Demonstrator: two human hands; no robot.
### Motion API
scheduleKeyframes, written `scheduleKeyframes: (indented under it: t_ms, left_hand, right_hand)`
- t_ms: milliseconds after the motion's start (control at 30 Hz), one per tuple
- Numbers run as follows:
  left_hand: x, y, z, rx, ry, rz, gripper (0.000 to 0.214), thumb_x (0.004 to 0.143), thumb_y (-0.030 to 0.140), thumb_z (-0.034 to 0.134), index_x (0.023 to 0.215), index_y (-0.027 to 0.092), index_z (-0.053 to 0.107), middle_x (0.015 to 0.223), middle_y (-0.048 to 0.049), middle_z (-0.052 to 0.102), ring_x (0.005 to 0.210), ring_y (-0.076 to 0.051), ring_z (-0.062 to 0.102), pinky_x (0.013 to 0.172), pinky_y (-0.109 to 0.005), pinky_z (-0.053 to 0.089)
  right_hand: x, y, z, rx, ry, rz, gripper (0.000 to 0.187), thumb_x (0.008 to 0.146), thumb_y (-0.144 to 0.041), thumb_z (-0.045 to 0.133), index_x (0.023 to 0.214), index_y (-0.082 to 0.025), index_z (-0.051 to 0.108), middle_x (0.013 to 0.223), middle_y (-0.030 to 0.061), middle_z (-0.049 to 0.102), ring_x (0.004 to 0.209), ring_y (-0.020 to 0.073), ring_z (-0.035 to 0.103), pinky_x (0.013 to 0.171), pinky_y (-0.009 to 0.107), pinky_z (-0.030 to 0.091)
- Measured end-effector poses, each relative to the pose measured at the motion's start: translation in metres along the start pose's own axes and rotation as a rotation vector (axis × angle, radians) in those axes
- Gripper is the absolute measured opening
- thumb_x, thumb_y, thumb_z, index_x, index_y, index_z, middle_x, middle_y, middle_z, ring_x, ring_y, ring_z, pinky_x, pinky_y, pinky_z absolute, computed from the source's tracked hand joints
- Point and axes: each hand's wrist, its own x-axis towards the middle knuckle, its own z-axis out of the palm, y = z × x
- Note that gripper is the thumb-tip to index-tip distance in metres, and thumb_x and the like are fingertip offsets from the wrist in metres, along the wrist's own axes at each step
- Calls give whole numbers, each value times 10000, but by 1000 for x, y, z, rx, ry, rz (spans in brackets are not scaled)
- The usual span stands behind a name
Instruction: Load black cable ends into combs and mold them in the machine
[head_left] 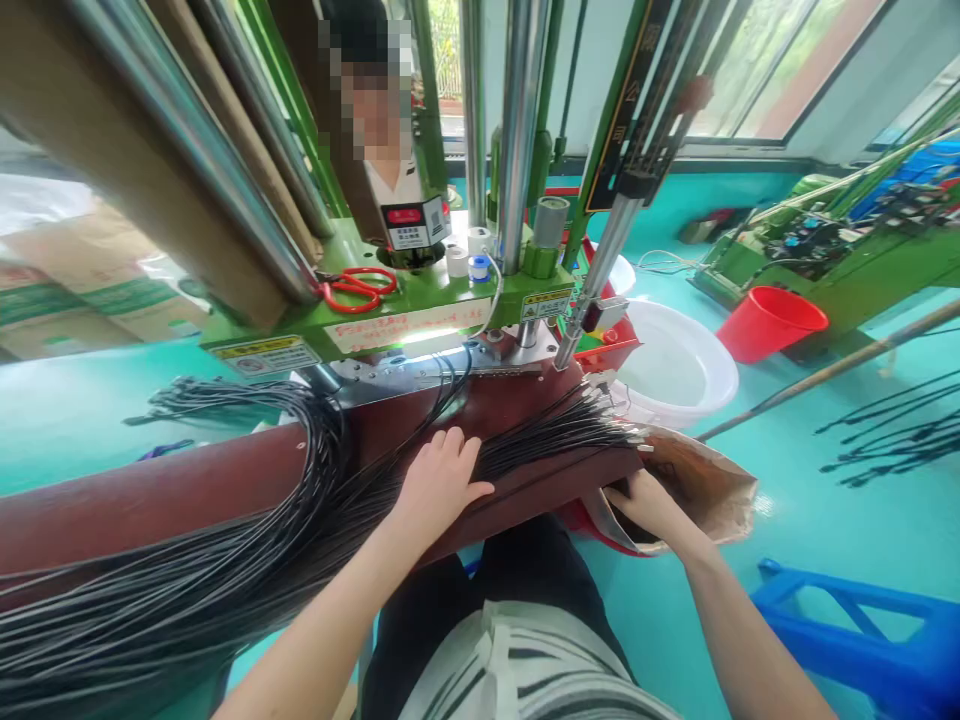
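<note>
My left hand (pixel 442 475) lies palm down on a long spread of black cables (pixel 352 500), its thumb apart from the fingers. Just to its right, a bundle of black cable ends with pale tips (pixel 559 432) stretches across the brown worktop (pixel 525 490). Over the worktop's right edge, my right hand (pixel 645 500) reaches down at the mouth of a brown paper sack (pixel 727 490). Its thumb shows, but the other fingers are mostly hidden, so whether it holds anything is unclear. A few cables (pixel 442 385) run from the green press (pixel 420 310) beside my left hand.
Red-handled scissors (pixel 360 290) and small tape rolls (pixel 478 266) sit on the press. On the right are a white tub (pixel 664 360), a red bucket (pixel 772 322) and a blue stool (pixel 862 620). A person (pixel 390 180) is behind the press.
</note>
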Motion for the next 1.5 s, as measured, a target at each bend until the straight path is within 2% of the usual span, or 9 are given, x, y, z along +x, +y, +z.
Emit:
scheduleKeyframes:
  t_ms: [267, 400, 533, 633, 733, 900, 1067, 1233, 1500]
  left_hand:
    - [19, -7, -10, 74, -176, 180, 89, 830, 222, 471, 833, 158, 532, 800, -54, 572, 743, -198, 565, 590, -275, 410]
    - [17, -16, -16, -121, 24, 118, 115, 842, 246, 450, 833, 178, 542, 885, -53, 590, 853, -199, 537, 664, -290, 424]
    - [11, -27, -22, -438, 199, 32, 130, 814, 312, 508, 825, 187, 546, 873, -22, 592, 797, -156, 527, 721, -280, 436]
    - [4, -27, -25, -495, 301, 4, 157, 817, 324, 504, 862, 186, 564, 834, -19, 609, 772, -150, 544, 709, -271, 445]
    - [-3, -24, -26, -368, 469, 36, 163, 834, 282, 482, 910, 172, 575, 866, -40, 625, 803, -165, 546, 757, -295, 437]
    - [-9, -19, -19, -325, 538, 36, 141, 844, 254, 461, 897, 154, 545, 852, -55, 616, 784, -160, 574, 734, -270, 449]
    - [-12, -9, -10, -400, 326, 63, 181, 863, 281, 407, 939, 172, 529, 890, -54, 634, 785, -163, 611, 686, -256, 464]
    - [-9, 2, -11, -424, -37, 81, 200, 857, 310, 402, 903, 189, 554, 783, -29, 657, 713, -182, 625, 627, -282, 464]
    - [-4, -8, -11, -419, 187, 60, 238, 870, 324, 359, 859, 198, 560, 836, -33, 623, 742, -155, 597, 658, -260, 462]
  right_hand:
    - [-26, -35, -36, 4, -333, -22, 428, 759, -244, 496, 1178, -163, 515, 1116, 109, 588, 995, 250, 552, 860, 350, 410]
    - [-34, -67, -54, 182, -442, -160, 484, 771, -267, 534, 1247, -201, 474, 1165, 85, 573, 1005, 220, 550, 817, 310, 440]
    - [-28, -100, -48, 523, -527, -322, 391, 793, -258, 539, 1174, -174, 543, 1044, 84, 632, 923, 177, 586, 743, 270, 468]
    - [-15, -123, -27, 942, -505, -354, 292, 819, -268, 522, 1078, -155, 592, 890, 73, 667, 823, 160, 618, 786, 321, 465]
    - [0, -145, -10, 1404, -473, -199, 330, 808, -263, 548, 1125, -174, 546, 885, 70, 671, 795, 176, 643, 752, 347, 476]
    - [23, -166, -9, 1731, -385, -122, 334, 752, -229, 606, 1079, -181, 555, 946, 84, 662, 871, 216, 632, 810, 388, 446]
    - [39, -163, -22, 1884, -201, -119, 342, 725, -252, 629, 1058, -204, 568, 1055, 72, 637, 1034, 216, 562, 960, 408, 356]
    - [40, -153, -39, 1756, -130, -113, 244, 812, -326, 541, 960, -156, 635, 897, 69, 680, 868, 213, 632, 932, 428, 380]
    - [25, -139, -31, 1636, 14, -122, 229, 797, -335, 571, 901, -158, 672, 832, 50, 666, 762, 190, 638, 732, 358, 497]
